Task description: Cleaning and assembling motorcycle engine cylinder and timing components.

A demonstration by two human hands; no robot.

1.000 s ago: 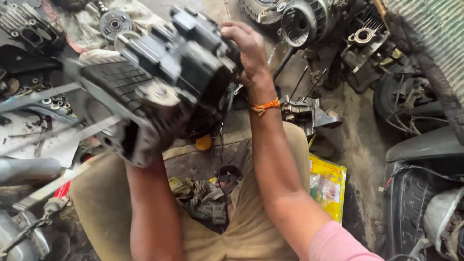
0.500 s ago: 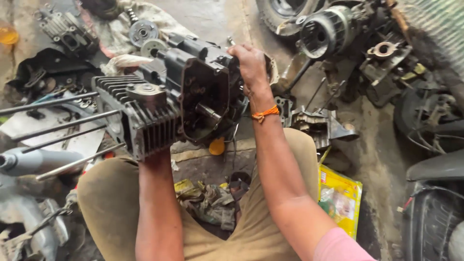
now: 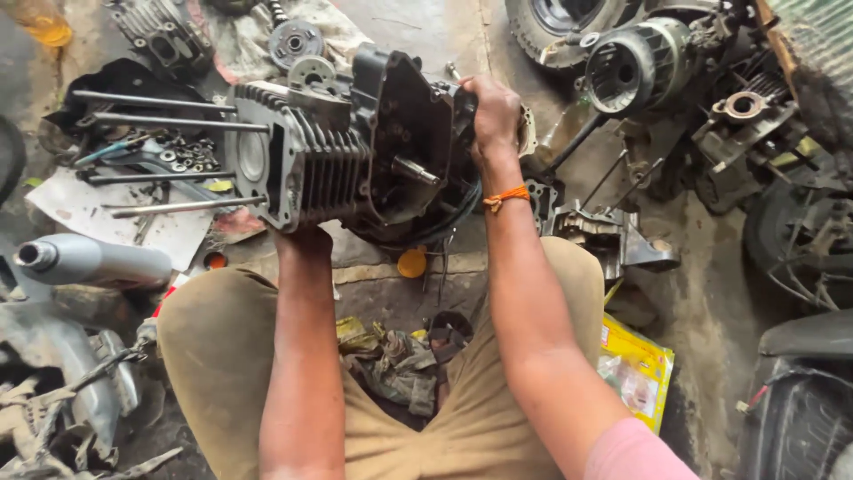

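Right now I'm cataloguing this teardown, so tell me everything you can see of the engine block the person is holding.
The engine block is dark, greasy metal, held off the floor above the person's knees and lying on its side. A paler finned cylinder forms its left end, with long bare studs jutting left from it. The open black crankcase face looks toward the camera, a short shaft sticking out. The left hand props it from below; the right hand clasps its upper right edge.

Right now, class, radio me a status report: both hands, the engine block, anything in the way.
Left hand under the finned cylinder, right hand gripping the casing's top edge. Engine block held up over the lap, studs pointing left. Loose parts crowd the floor below.
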